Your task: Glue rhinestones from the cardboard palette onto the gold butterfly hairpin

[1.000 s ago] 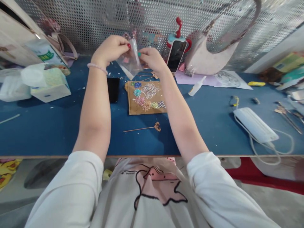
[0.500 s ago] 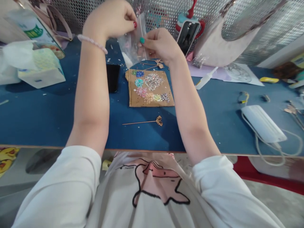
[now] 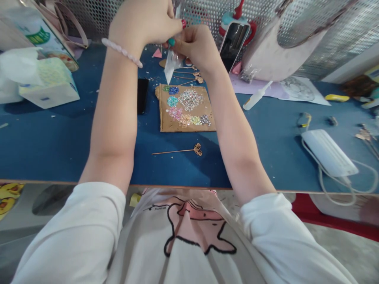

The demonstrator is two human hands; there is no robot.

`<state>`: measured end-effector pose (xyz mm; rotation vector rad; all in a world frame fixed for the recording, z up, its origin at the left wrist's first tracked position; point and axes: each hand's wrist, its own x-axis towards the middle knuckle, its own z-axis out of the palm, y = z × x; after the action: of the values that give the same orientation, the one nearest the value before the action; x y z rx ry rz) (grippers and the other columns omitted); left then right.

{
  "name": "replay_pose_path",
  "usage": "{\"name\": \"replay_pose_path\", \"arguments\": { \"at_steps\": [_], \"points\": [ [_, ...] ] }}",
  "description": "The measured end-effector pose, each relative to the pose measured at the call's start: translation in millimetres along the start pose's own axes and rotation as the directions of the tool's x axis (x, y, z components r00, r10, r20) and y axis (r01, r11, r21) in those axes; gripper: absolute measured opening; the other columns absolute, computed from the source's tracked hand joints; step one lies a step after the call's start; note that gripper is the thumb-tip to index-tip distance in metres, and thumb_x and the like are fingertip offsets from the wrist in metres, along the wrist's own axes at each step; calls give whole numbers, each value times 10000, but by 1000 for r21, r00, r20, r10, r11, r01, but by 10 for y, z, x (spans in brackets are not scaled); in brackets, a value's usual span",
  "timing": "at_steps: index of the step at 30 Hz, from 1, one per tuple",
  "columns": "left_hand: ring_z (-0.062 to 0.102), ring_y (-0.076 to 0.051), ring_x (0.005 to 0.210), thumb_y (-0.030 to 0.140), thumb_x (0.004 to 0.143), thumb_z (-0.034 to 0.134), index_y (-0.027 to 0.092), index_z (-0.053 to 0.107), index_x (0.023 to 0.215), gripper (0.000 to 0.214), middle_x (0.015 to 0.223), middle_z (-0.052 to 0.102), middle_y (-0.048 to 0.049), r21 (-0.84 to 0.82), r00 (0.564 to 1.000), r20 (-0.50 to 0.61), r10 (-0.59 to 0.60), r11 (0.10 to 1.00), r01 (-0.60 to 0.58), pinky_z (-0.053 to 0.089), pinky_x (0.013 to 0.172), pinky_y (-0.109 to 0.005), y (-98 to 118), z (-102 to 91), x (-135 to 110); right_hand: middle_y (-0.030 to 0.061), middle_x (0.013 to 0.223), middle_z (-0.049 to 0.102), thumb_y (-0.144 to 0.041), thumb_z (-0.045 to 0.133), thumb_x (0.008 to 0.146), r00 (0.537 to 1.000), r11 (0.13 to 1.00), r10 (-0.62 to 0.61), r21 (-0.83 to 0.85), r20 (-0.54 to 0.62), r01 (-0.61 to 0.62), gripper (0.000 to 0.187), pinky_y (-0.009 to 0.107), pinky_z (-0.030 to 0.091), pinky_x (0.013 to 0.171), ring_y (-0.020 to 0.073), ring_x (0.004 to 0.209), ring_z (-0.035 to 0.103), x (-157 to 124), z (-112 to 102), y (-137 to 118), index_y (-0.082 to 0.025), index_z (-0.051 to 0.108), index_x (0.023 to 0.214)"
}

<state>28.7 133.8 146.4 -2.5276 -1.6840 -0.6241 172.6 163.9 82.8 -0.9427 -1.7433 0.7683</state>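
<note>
Near the back of the blue table, my left hand [image 3: 148, 23] and my right hand [image 3: 197, 45] come together around a clear plastic bag [image 3: 171, 65]. Fingers of both hands are closed on it, and part of the bag hides behind them. Just below hangs its lower corner, above a cardboard piece [image 3: 186, 127] bearing small piles of coloured sequins or rhinestones [image 3: 191, 100]. Several gold hairpins [image 3: 189, 76] lie behind the cardboard. One more gold hairpin [image 3: 177, 151] with a leaf-shaped head rests in front of it.
A black phone [image 3: 142, 96] lies beside my left forearm; another phone [image 3: 233, 41] leans upright at the back. On the left stands a tissue pack [image 3: 50, 85]. To the right are a white glue bottle [image 3: 257, 96], a white device with a cable [image 3: 328, 154] and a pale handbag [image 3: 275, 59].
My left hand has moved right, closer to my right hand. The bag now hangs narrower and more folded between them, uncovering a pink triangular piece on the table.
</note>
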Motion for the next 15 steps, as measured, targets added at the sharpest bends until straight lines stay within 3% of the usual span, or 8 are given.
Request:
{"name": "replay_pose_path", "arguments": {
  "at_steps": [6, 10, 13, 15],
  "points": [
    [665, -324, 1170, 374, 924, 483, 57, 757, 1073, 445, 1130, 748, -132, -28, 999, 35, -26, 999, 27, 504, 1074, -383, 11, -2, -7, -91, 389, 465, -42, 616, 970, 998, 1000, -31, -4, -48, 30, 476, 169, 276, 451, -3, 399, 346, -1, 64, -75, -117, 502, 514],
    [572, -397, 1341, 260, 920, 447, 56, 718, 1133, 400, 1282, 687, -88, -65, 998, 6, -61, 996, 61, 425, 1175, -440, 88, -71, -51, -90, 485, 495, -202, 556, 1049, 998, 999, -21, 47, -57, 23, 409, 159, 239, 446, 4, 454, 362, -28, 88, -120, -135, 486, 652],
    [630, -433, 1252, 227, 866, 448, 23, 709, 1066, 387, 1083, 679, -88, -103, 995, -17, -97, 990, 94, 468, 1111, -524, 88, -79, -69, -107, 487, 424, -290, 474, 1091, 998, 992, 22, 127, -51, -16, 395, 153, 212, 424, 20, 460, 322, 9, 148, -95, -148, 454, 723],
    [710, -369, 1092, 290, 850, 471, 30, 705, 1009, 384, 902, 643, -77, -193, 991, -57, -118, 976, 105, 535, 1002, -492, 34, -48, -60, -116, 468, 327, -331, 357, 1124, 999, 983, 49, 179, -23, -44, 413, 158, 180, 405, 39, 451, 249, 61, 188, -45, -157, 424, 756]
  ]
}}
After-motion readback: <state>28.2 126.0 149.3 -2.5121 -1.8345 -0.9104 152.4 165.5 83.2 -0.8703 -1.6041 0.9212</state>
